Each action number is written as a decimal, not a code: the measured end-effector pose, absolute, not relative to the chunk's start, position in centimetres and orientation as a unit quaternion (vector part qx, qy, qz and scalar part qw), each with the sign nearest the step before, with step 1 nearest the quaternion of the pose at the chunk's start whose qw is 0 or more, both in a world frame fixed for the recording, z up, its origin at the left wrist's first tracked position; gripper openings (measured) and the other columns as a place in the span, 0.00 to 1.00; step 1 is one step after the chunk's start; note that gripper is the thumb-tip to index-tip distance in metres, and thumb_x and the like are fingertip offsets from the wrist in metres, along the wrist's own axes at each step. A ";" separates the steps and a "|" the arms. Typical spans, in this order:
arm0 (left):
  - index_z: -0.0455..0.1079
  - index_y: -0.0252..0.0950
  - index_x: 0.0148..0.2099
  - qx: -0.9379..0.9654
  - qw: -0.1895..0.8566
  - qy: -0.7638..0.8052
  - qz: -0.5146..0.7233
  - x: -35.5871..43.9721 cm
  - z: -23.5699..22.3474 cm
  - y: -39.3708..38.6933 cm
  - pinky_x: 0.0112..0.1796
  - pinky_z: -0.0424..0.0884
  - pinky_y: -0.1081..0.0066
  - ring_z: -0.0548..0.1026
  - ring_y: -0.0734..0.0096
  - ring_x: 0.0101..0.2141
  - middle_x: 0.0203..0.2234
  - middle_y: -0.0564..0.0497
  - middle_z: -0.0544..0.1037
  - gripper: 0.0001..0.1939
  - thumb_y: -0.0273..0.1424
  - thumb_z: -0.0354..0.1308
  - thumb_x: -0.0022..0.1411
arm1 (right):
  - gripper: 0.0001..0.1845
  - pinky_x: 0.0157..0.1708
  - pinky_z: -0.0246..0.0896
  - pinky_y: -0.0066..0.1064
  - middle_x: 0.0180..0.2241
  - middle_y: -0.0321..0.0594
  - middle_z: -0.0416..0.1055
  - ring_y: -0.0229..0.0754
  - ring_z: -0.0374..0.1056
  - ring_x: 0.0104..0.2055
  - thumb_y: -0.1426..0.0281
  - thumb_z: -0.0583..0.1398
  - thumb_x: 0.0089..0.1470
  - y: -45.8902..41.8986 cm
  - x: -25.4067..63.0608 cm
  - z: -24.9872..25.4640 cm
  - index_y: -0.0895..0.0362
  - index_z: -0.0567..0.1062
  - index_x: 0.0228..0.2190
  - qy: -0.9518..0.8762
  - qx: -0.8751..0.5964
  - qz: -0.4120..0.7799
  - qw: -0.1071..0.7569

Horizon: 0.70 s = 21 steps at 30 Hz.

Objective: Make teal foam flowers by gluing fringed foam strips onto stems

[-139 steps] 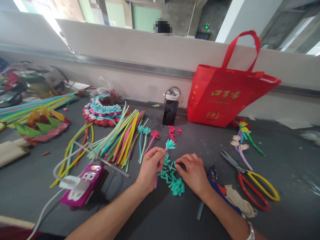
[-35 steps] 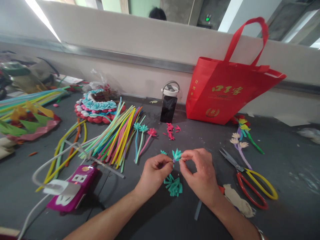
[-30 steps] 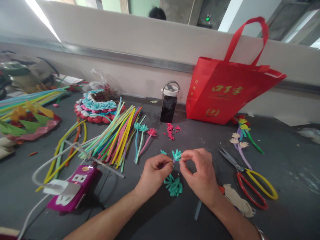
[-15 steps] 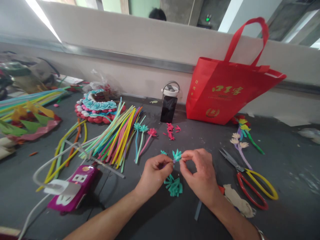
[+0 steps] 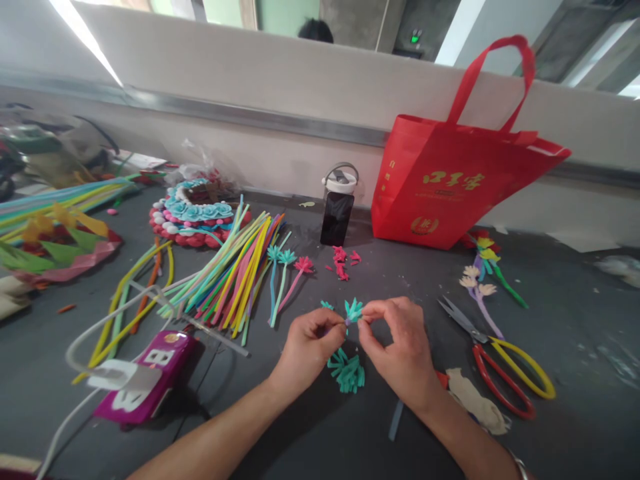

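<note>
On the near side of the dark table, loose teal strips are heaped. Just beyond them, a purple stem is pinched between thumb and forefinger of the left hand, and its teal flower head is pinched at the right edge by the right hand; whether a separate strip is gripped there cannot be told. Compared with some seconds earlier, the right hand has been brought from the strips to the flower head, so the work is judged to be centred on its petals. To the right, scissors are laid. Beyond the hands, three stemmed flowers are seen near pink scraps. Farther back, a white-lidded bottle and a red bag are stood before a pale partition.
</note>
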<state>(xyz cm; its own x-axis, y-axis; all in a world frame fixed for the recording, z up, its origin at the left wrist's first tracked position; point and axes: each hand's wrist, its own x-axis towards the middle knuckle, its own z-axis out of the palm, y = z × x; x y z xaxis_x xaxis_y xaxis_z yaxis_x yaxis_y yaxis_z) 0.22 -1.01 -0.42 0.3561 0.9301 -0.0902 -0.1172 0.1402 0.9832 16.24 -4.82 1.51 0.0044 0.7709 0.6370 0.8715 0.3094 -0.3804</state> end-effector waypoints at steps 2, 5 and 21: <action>0.73 0.33 0.27 0.503 0.646 0.401 0.411 0.2 -0.1 -1.0 0.25 0.56 0.75 0.59 0.77 0.23 0.19 0.56 0.66 0.11 0.36 0.65 0.53 | 0.10 0.43 0.58 0.40 0.30 0.34 0.73 0.44 0.68 0.37 0.76 0.62 0.53 -4.9 16.3 1.6 0.53 0.71 0.37 -0.703 -0.579 -0.055 0.409; 0.72 0.33 0.28 0.460 0.674 0.408 0.410 0.2 0.3 -0.9 0.23 0.52 0.76 0.56 0.80 0.20 0.17 0.58 0.62 0.11 0.37 0.65 0.53 | 0.11 0.45 0.60 0.41 0.32 0.36 0.73 0.44 0.68 0.38 0.75 0.63 0.54 -5.0 16.4 1.7 0.53 0.71 0.41 -0.695 -0.569 -0.065 0.433; 0.70 0.34 0.34 0.293 0.830 0.279 0.384 -0.3 0.1 -0.1 0.18 0.48 0.78 0.55 0.84 0.16 0.18 0.59 0.62 0.10 0.35 0.64 0.59 | 0.07 0.41 0.61 0.38 0.32 0.37 0.73 0.42 0.67 0.37 0.78 0.60 0.58 -4.9 16.2 1.4 0.54 0.70 0.37 -0.702 -0.532 -0.091 0.464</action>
